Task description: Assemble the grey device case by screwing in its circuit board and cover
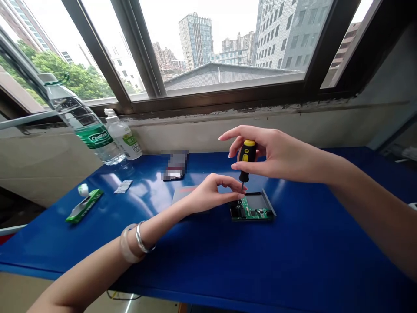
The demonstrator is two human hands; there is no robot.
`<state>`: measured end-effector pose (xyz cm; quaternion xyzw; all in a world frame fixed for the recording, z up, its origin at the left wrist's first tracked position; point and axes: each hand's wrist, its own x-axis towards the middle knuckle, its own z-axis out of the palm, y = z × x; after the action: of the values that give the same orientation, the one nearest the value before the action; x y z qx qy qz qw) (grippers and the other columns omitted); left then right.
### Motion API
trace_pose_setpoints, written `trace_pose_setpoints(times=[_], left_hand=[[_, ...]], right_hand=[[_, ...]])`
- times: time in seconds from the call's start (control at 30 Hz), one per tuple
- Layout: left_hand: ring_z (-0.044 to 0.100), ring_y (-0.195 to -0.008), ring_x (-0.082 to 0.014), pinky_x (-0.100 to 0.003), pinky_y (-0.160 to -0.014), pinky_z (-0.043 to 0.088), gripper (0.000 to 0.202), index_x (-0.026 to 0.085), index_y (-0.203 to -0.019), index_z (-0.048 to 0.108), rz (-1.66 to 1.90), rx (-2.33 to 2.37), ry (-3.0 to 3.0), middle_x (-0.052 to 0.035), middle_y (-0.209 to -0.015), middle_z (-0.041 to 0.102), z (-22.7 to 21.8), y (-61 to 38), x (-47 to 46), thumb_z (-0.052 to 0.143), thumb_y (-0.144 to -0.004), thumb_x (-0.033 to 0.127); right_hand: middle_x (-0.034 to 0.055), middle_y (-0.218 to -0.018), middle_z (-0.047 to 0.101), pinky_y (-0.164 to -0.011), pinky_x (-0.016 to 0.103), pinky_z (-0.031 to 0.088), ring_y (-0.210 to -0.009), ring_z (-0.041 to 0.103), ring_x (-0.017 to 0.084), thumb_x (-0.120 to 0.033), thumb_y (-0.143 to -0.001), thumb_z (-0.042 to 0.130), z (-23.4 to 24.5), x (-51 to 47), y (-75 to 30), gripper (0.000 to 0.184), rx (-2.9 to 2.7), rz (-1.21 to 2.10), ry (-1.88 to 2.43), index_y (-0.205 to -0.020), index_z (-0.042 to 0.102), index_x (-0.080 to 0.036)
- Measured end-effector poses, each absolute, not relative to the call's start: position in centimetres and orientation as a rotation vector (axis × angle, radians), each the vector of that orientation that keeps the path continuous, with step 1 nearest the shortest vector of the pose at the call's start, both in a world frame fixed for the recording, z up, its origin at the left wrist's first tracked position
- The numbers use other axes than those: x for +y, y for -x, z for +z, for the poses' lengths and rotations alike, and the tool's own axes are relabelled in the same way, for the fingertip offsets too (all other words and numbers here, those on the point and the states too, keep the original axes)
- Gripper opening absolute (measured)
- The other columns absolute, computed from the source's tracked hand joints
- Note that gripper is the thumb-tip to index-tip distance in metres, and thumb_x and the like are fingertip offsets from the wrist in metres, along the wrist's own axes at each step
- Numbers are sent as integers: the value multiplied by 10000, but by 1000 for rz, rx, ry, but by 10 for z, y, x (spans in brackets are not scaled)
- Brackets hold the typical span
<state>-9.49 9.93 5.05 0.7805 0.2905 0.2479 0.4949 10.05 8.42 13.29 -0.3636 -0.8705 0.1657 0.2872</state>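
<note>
The circuit board (252, 213) lies on the blue tabletop (302, 265), set along the near side of a grey frame (269, 203); its left end is partly covered by fingertips, so the parts there are hard to make out. Above the circuit board, the right hand (265, 150) holds a screwdriver (248, 155) by its black and yellow handle, nearly upright with a slight tilt, some fingers lifted off the grip and others hidden behind it. The screwdriver's tip is out of sight behind the left hand (211, 191), which reaches in from the left of the circuit board with thumb and fingers drawn narrow around the lower shaft; whether they pinch the shaft or something smaller cannot be told.

Just left of the circuit board, a grey panel (185, 191) shows only in part, the left hand and wrist hiding the rest. Beyond it, farther back from the circuit board, a phone (178, 167) is blurred by blocky pixels. Well to the left of the circuit board are a small white packet (123, 187) with unreadable print and an open green box (85, 206). At the far right, a white object (413, 206) is cut off by the picture's edge.
</note>
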Motion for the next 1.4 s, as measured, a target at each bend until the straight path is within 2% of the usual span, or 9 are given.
trace_pose_setpoints(times=[0.17, 0.33, 0.47, 0.57, 0.67, 0.83, 1.0, 1.2, 1.4], left_hand=[[666, -970, -226, -322, -878, 523, 201, 149, -886, 710, 602, 780, -1987, -78, -992, 735, 55, 95, 100, 719, -739, 286], [698, -856, -214, -306, -804, 549, 153, 133, -828, 711, 666, 853, -2020, -77, -876, 747, 57, 90, 107, 683, -766, 270], [702, -824, -203, -289, -806, 537, 153, 130, -824, 706, 733, 858, -2151, -68, -831, 749, 63, 83, 125, 691, -755, 265], [702, -809, -188, -275, -802, 519, 176, 140, -902, 698, 634, 911, -2275, -52, -820, 753, 66, 79, 145, 672, -757, 235], [696, -720, -189, -274, -718, 513, 213, 145, -900, 709, 517, 925, -2322, -39, -770, 754, 63, 77, 165, 707, -699, 217], [697, -724, -193, -277, -714, 499, 289, 141, -969, 707, 388, 907, -2350, -35, -767, 759, 53, 72, 181, 707, -687, 208], [704, -782, -206, -282, -757, 490, 360, 138, -1057, 687, 350, 904, -2362, -43, -810, 767, 49, 72, 182, 700, -702, 197], [698, -808, -215, -274, -771, 474, 218, 135, -915, 723, 333, 898, -2383, -43, -820, 767, 51, 71, 177, 705, -705, 189], [681, -818, -215, -259, -742, 475, 223, 128, -903, 709, 366, 892, -2401, -36, -834, 748, 56, 69, 169, 714, -700, 223]], right_hand=[[20, -973, 643, -578, 248, 464, -800, 606, 150, -293, -802, 640, 141, 82, -106, 462, -2266, 428, 963, -1245, 519, -232], [32, -972, 644, -603, 266, 487, -749, 602, 149, -309, -819, 624, 147, 81, -110, 471, -2197, 434, 944, -1268, 504, -234], [50, -987, 647, -608, 262, 474, -798, 601, 161, -314, -805, 648, 150, 84, -117, 512, -2113, 299, 958, -1285, 502, -212], [42, -995, 649, -595, 269, 453, -776, 584, 158, -328, -807, 652, 154, 86, -125, 499, -2042, 160, 1034, -1278, 509, -244], [30, -995, 652, -592, 283, 455, -774, 586, 164, -349, -812, 649, 159, 85, -133, 471, -2019, 115, 1074, -1260, 523, -277], [27, -938, 666, -535, 272, 468, -665, 596, 137, -375, -792, 672, 164, 84, -143, 426, -2145, 233, 1083, -1196, 585, -271], [26, -862, 679, -461, 240, 456, -611, 606, 120, -403, -789, 670, 166, 83, -145, 272, -2312, 368, 1063, -1011, 683, -245], [4, -836, 694, -434, 210, 427, -526, 540, 72, -440, -765, 676, 169, 81, -141, 258, -2481, 492, 1146, -921, 709, -236], [-30, -810, 694, -441, 191, 412, -565, 571, 77, -414, -763, 662, 164, 81, -133, 220, -2567, 567, 1202, -907, 719, -258]])
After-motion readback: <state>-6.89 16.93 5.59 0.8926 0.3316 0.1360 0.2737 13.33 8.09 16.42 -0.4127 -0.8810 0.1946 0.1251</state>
